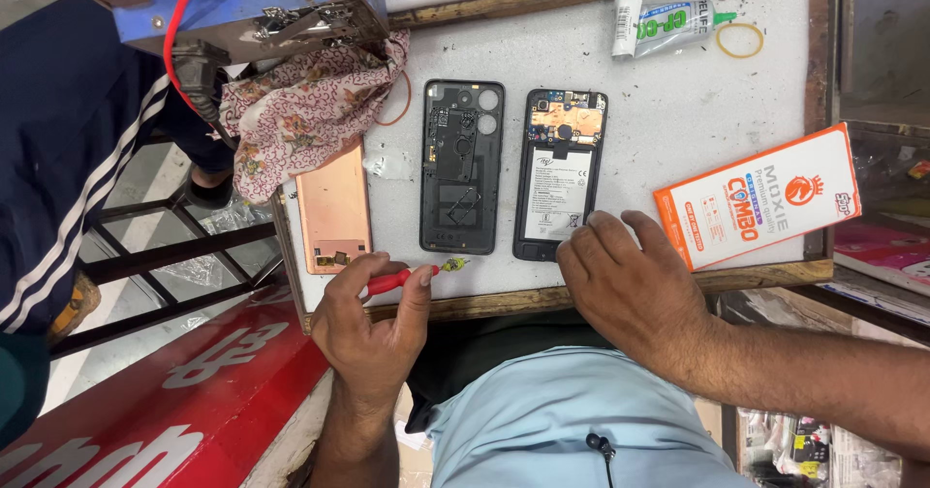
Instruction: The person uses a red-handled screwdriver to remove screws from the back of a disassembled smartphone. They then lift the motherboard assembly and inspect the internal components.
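My left hand (pixel 373 328) grips a red-handled screwdriver (pixel 389 281) at the near edge of the white work board (pixel 678 110). Its tip touches a small yellow-green part (pixel 453 265). My right hand (pixel 630 285) rests palm down on the board, its fingers touching the lower end of an opened phone (pixel 559 173) whose battery and circuit board are bare. A black inner phone frame (pixel 462 164) lies between the two hands, just left of the phone. A rose-gold back cover (pixel 332 212) lies further left, above my left hand.
An orange-and-white box (pixel 760 196) lies right of my right hand. A glue tube (pixel 661 25) and a yellow rubber band (pixel 740 40) sit at the far edge. A patterned cloth (pixel 300 110) and a blue machine (pixel 242 4) are far left. A person in dark striped clothing (pixel 58 149) stands left.
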